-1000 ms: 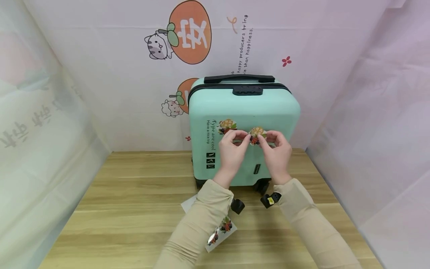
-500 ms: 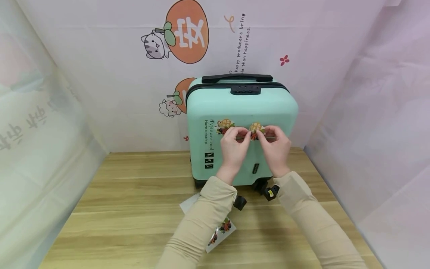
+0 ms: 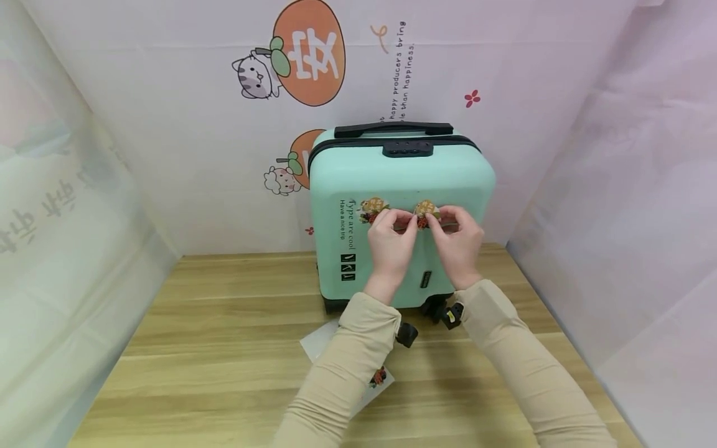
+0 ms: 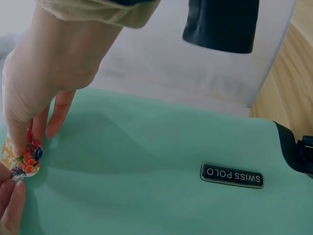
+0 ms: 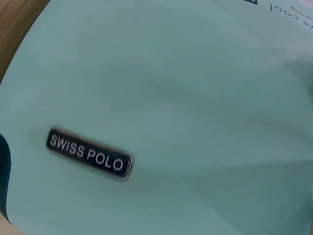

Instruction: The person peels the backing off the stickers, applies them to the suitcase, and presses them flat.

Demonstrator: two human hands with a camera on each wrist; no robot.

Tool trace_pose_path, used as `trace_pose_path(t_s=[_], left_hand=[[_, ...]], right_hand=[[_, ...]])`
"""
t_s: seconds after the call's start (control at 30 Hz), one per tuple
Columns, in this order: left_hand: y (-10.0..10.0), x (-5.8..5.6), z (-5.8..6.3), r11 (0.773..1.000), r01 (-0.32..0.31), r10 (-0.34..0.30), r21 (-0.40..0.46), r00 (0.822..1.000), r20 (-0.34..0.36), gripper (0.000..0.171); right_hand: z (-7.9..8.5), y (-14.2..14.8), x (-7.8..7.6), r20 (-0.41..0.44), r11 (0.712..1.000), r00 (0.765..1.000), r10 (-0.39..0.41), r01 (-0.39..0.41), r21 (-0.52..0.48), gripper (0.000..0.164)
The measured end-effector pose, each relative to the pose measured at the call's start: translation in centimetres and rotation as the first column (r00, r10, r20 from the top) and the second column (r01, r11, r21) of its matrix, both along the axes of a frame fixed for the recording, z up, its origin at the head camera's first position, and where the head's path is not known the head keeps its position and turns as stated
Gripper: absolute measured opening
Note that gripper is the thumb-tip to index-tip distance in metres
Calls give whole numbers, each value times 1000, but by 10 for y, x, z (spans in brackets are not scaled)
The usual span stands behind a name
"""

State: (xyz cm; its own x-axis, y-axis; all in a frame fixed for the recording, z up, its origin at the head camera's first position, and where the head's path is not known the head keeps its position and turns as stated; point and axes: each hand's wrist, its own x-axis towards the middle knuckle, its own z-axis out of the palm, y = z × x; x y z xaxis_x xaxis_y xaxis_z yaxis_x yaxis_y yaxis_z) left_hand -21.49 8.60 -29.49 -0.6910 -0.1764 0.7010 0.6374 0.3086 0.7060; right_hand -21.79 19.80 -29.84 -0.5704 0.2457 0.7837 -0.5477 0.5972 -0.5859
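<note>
A mint-green suitcase [image 3: 392, 177] stands upright. My left hand [image 3: 390, 244] and right hand [image 3: 460, 244] meet in front of it and pinch a fruit-patterned sticker [image 3: 426, 207] from both sides by its lower part. In the left wrist view the sticker [image 4: 32, 155] lies close against the shell; whether it touches cannot be told. Left of it, another fruit sticker [image 3: 374, 205] is on the suitcase, its lower part behind my left fingers. The right wrist view shows only the shell and a SWISS POLO badge [image 5: 89, 153], with scarcely any of the hands.
A white sticker sheet [image 3: 320, 339] lies on the wooden table [image 3: 235, 348], partly under my left sleeve [image 3: 350, 354]. The suitcase's black handle [image 3: 394, 129] is on top, and a wheel [image 3: 434, 307] shows below. Printed white cloth [image 3: 196, 124] hangs behind and at both sides.
Both hands have moved slightly up the suitcase with the pinched sticker, now about level with the other one. The left forearm has shifted right and covers more of the sheet's printed end.
</note>
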Motion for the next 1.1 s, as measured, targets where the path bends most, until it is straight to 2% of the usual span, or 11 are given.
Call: trace_pose_path(t_s=[0.17,0.4,0.6,0.8,1.1], left_hand=[[1,0,0,999,-33,33,2,999,6,8],[1,-2,-2,995,-41,39,-93,999,-20,8],[-3,-4,-1,990,-69,65,-126,997,-32,8],[-3,-4,-1,994,-39,38,-102,999,-18,8],[-7,3,1,999,13,-10,-52,999,53,13]], right_hand=[[1,3,0,-22,997,999,-24,25,78,19],[3,6,3,-60,984,994,-93,101,147,19],[3,5,1,-85,961,988,-128,144,234,23],[5,9,0,-104,943,983,-150,174,284,24],[5,10,1,-100,943,986,-137,160,292,27]])
